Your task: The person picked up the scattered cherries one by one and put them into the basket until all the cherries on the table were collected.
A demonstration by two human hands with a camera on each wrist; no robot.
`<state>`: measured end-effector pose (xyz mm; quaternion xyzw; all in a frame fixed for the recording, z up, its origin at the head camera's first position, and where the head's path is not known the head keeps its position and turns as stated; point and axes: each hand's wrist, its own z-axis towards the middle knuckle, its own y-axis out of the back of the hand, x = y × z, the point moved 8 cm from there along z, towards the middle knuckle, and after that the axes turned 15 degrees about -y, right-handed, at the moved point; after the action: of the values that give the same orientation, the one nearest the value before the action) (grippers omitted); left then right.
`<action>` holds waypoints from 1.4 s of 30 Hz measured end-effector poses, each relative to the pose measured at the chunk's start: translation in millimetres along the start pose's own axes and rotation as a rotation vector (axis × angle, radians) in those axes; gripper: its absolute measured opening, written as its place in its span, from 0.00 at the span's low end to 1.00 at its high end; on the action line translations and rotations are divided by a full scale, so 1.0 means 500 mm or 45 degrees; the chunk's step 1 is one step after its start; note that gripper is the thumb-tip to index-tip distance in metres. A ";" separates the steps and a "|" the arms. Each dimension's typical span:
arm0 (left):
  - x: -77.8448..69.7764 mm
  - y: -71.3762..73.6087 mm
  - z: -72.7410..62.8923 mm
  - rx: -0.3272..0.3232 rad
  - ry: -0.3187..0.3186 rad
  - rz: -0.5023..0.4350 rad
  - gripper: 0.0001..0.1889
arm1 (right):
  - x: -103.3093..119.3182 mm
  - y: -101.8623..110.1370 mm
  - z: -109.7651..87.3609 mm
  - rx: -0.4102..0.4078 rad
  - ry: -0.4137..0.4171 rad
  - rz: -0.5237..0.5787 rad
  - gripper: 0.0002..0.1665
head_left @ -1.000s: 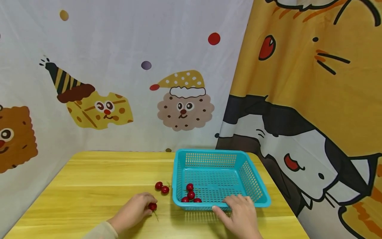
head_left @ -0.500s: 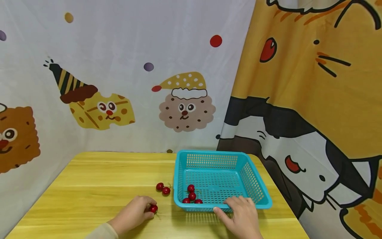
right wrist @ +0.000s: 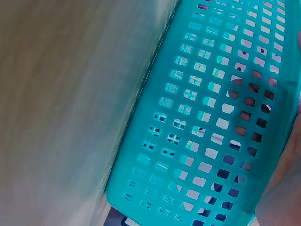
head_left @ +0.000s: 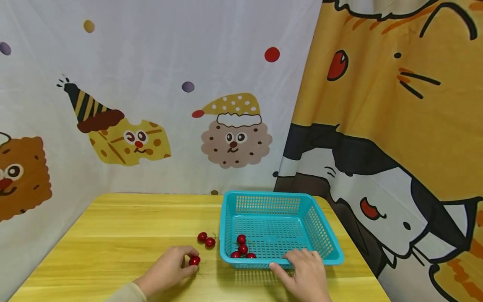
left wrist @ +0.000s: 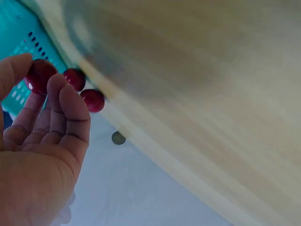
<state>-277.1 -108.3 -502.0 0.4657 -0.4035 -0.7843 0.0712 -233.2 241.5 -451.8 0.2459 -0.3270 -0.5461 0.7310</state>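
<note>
My left hand pinches a dark red cherry between thumb and fingertips, low over the table to the left of the basket. In the left wrist view the same cherry sits at the thumb tip, partly covered by the fingers. My right hand grips the front rim of a turquoise plastic basket, its fingers over the edge and its thumb outside. Several cherries lie in the basket's front left corner. The right wrist view shows the basket's perforated wall close up, with only part of the hand visible.
Two more cherries lie together on the yellow wood-grain table, just left of the basket and beyond my left hand. A cartoon-printed curtain hangs behind the table and along its right side.
The cherry at my left fingertips has turned, and its stem shows less than before. My left hand has shifted only slightly. The right hand and basket keep their places.
</note>
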 end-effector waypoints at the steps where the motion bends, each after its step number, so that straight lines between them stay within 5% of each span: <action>1: -0.003 0.006 0.000 -0.016 0.005 0.013 0.16 | 0.000 0.000 0.000 0.001 0.000 -0.001 0.22; 13: -0.065 0.114 0.026 -0.258 -0.102 0.141 0.12 | -0.001 -0.004 -0.002 -0.010 0.005 -0.004 0.23; 19: -0.091 0.142 0.048 -0.306 -0.146 0.163 0.13 | 0.000 -0.006 -0.003 -0.019 0.014 0.010 0.22; 31: -0.145 0.137 0.135 -0.311 -0.204 0.165 0.16 | -0.002 -0.006 -0.003 -0.020 0.012 0.008 0.22; 42: -0.180 0.071 0.238 -0.232 -0.255 0.111 0.15 | -0.002 -0.004 -0.002 -0.014 0.002 -0.006 0.22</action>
<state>-330.4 -20.4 -388.1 0.3585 -0.3555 -0.8565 0.1066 -233.9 242.0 -454.5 0.2431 -0.3229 -0.5493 0.7313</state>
